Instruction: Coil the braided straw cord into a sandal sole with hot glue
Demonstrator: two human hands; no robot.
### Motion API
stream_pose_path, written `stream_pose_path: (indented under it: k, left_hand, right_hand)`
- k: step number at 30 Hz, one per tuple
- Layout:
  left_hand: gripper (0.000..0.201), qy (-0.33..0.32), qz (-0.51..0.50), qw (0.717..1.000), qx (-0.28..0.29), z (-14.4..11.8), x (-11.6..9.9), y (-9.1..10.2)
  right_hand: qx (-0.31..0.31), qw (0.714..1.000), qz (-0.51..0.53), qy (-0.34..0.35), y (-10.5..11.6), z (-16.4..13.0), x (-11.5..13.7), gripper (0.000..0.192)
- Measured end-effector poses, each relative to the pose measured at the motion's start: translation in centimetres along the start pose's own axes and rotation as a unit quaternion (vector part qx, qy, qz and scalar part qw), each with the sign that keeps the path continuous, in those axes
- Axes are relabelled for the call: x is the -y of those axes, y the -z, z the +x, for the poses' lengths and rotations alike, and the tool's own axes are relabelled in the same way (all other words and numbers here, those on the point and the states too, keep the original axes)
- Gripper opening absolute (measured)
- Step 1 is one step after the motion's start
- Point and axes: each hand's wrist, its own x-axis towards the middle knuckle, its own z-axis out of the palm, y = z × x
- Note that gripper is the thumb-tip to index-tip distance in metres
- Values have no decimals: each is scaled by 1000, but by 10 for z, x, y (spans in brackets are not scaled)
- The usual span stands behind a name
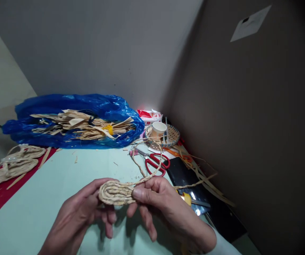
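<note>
Near the counter's (62, 184) front edge, in the head view, the left hand (80, 216) and right hand (160, 202) hold a small oval coil of braided straw (115, 193) between them, above the pale surface; the fingers of both are closed on it, the right thumb pinching its end where the loose braid tail (152, 156) loops back toward the red scissors (156, 163). Toward the far edge lie a blue bag of straw strips (75, 120) and a woven tray (168, 136) with a cup (159, 128). If the pinch slackens, the outer round may well spring loose; the tail could also snag the scissors.
</note>
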Motion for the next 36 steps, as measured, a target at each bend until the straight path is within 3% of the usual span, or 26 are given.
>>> stream_pose_path:
  k: [2,4,7,11,15,20,24,28,31,36]
  left_hand:
    - [45,-17,-9,999,-49,7,2,8]
    - [42,-49,63,993,-91,15,6,18]
    - [38,-60,123,987,-83,23,9,27]
    - [36,-60,156,984,-56,18,7,25]
    - [27,-99,168,974,-116,20,3,25]
    - [20,-169,170,952,-189,40,-2,37]
    - [15,-202,145,945,-212,53,-9,49]
    - [39,-225,120,939,-232,53,-24,57]
    - [39,-248,121,929,-249,45,-34,57]
    - [39,-265,128,932,-211,33,-36,49]
  right_hand:
    - [7,1000,10,-1,1,-2,1,44]
    - [14,1000,17,0,1,-2,1,45]
    - [26,999,21,5,1,-2,1,45]
    - [33,999,17,13,-4,-5,3,42]
    - [43,999,-11,25,-12,-12,9,38]
    - [16,998,-53,30,-16,-18,11,33]
    - [-17,990,-98,102,-12,-19,19,29]
    - [-51,978,-103,171,-6,-19,30,27]
    - [-62,972,-110,196,-2,-17,31,29]
    - [-58,966,-134,212,3,-14,30,26]
